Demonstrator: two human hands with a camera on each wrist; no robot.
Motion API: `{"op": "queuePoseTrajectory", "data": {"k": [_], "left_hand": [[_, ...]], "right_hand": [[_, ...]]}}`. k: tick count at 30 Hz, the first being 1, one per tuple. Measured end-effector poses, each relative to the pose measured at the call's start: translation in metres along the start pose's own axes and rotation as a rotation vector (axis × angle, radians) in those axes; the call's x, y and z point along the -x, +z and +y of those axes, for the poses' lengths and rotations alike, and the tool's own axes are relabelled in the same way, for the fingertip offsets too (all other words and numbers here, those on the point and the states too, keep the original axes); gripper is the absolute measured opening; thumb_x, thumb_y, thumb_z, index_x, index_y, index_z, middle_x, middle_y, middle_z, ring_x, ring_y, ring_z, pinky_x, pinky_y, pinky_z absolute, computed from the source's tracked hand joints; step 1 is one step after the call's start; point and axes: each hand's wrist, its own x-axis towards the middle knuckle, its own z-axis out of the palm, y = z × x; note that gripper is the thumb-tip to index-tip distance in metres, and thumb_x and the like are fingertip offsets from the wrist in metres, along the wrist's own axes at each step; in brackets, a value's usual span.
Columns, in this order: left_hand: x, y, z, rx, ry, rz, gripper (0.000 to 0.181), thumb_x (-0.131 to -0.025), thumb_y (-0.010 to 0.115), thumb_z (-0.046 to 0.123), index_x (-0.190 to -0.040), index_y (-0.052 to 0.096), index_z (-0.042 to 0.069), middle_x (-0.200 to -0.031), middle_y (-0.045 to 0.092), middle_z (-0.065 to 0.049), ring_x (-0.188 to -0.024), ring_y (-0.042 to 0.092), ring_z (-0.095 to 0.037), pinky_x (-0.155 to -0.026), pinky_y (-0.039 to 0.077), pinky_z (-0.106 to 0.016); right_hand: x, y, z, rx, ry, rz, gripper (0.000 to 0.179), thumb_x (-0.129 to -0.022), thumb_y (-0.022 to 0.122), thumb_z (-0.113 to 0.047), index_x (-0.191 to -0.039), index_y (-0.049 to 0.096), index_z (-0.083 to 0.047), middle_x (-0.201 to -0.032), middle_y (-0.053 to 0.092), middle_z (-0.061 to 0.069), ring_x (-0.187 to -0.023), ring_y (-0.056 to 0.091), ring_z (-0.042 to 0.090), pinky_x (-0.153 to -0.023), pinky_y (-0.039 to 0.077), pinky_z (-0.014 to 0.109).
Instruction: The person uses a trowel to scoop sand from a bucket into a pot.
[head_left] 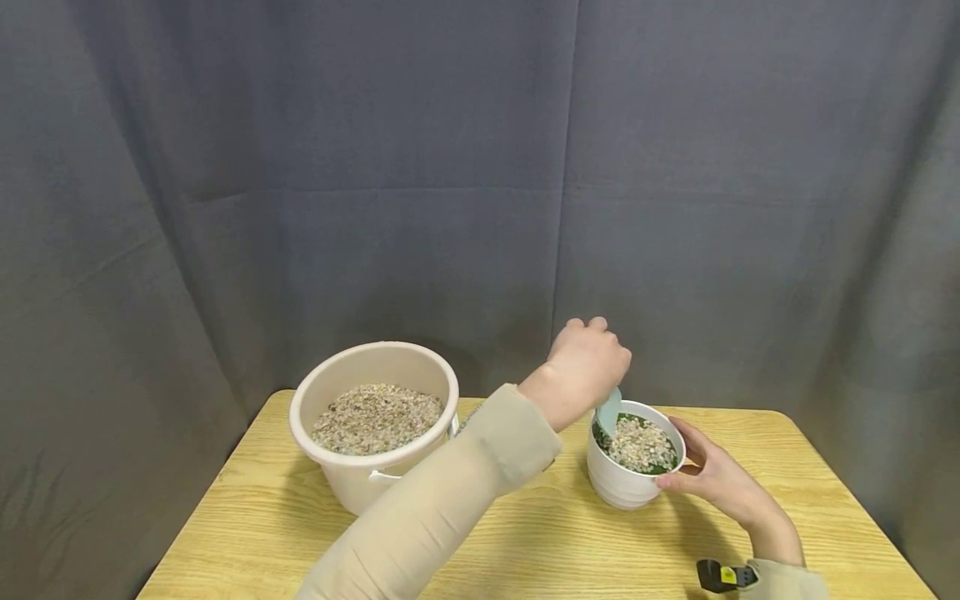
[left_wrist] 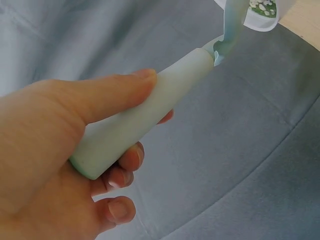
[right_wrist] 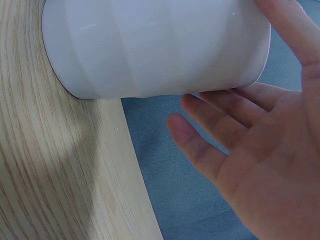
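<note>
My left hand (head_left: 588, 362) grips the pale green handle (left_wrist: 145, 107) of a small trowel, thumb along the top and fingers curled beneath. The trowel's light blue-green blade (head_left: 609, 412) dips inside the rim of a white plant pot (head_left: 618, 483) at the left. Light gravel (head_left: 641, 446) covers much of the pot's contents, with green showing around its edge. My right hand (head_left: 712, 479) holds the pot from the right, thumb on the near side and fingers round the far side. In the right wrist view the ribbed pot wall (right_wrist: 150, 45) lies between thumb and fingers.
A cream bucket (head_left: 375, 462) with mixed gravel (head_left: 378, 417) stands on the left of the wooden table (head_left: 540, 542). Behind it, partly hidden by the left sleeve (head_left: 442, 500), a small dark object shows. Grey curtains (head_left: 420, 167) enclose the table's back and sides.
</note>
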Motion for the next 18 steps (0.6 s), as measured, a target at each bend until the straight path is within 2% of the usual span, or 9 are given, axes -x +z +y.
{"op": "queuePoseTrajectory", "data": {"k": [5,12,14,18], "left_hand": [[0.007,0.006,-0.009,0.054,-0.011,0.028,0.017,-0.094,0.063,0.026,-0.107,0.072,0.032,-0.107,0.066,0.011,-0.1,0.051,-0.013,-0.082,0.043,-0.032],[0.02,0.015,-0.023,0.15,-0.028,0.053,0.013,-0.094,0.063,0.031,-0.101,0.073,0.027,-0.103,0.066,0.008,-0.097,0.051,-0.015,-0.079,0.044,-0.032],[0.025,0.018,-0.026,0.167,-0.028,0.082,0.012,-0.093,0.064,0.033,-0.097,0.073,0.025,-0.101,0.066,0.007,-0.096,0.052,-0.016,-0.077,0.044,-0.032],[0.037,0.026,-0.034,0.238,-0.021,0.144,0.012,-0.092,0.067,0.034,-0.093,0.074,0.024,-0.093,0.065,0.007,-0.09,0.052,-0.016,-0.073,0.044,-0.03]], "right_hand": [[0.001,0.0,0.0,0.028,0.03,0.006,0.093,-0.083,0.078,-0.01,-0.152,0.017,0.004,-0.148,0.032,0.028,-0.129,0.038,0.042,-0.087,0.047,0.026],[0.002,-0.002,-0.002,0.038,0.026,0.008,0.093,-0.083,0.078,-0.01,-0.152,0.016,0.004,-0.148,0.032,0.028,-0.128,0.041,0.036,-0.087,0.047,0.026],[0.005,-0.004,-0.003,0.058,0.021,0.014,0.091,-0.084,0.076,-0.01,-0.152,0.017,0.004,-0.147,0.033,0.03,-0.129,0.041,0.04,-0.089,0.047,0.031],[0.013,-0.01,-0.008,0.103,0.055,0.041,0.089,-0.088,0.073,-0.012,-0.153,0.015,0.004,-0.146,0.033,0.034,-0.131,0.034,0.051,-0.087,0.045,0.029]]}}
